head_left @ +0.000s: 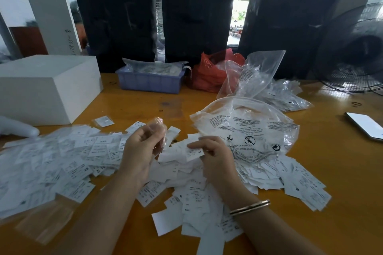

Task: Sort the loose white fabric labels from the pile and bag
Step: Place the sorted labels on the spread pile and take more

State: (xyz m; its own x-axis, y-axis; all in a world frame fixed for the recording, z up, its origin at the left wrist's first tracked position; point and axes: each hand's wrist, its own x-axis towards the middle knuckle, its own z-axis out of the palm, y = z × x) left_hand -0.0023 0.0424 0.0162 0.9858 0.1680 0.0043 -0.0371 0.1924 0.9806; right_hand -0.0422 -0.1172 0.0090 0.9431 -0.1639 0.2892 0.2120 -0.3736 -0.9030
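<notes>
- Labels [186, 188]: lying in a loose white pile across the near half of the table [342, 172], spreading from 9 o'clock to 4 o'clock around the hands.
- Right hand [215, 157]: resting on the pile at centre, thumb and fingers pinching one label [193, 153] marked "M".
- Left hand [141, 151]: raised just at 9 o'clock of the right, fingers curling round a small clear sleeve [159, 130].
- Bag [248, 130]: a clear printed zip bag lying at 1 o'clock of the right hand, its near edge overlapping the pile.
- Bangle [249, 206]: sitting on the right wrist.
- Tray [150, 80]: standing at 12 o'clock, far side of the table.
- White box [45, 87]: standing at 10 o'clock.
- Phone [364, 125]: lying at 3 o'clock, well apart from the pile.
</notes>
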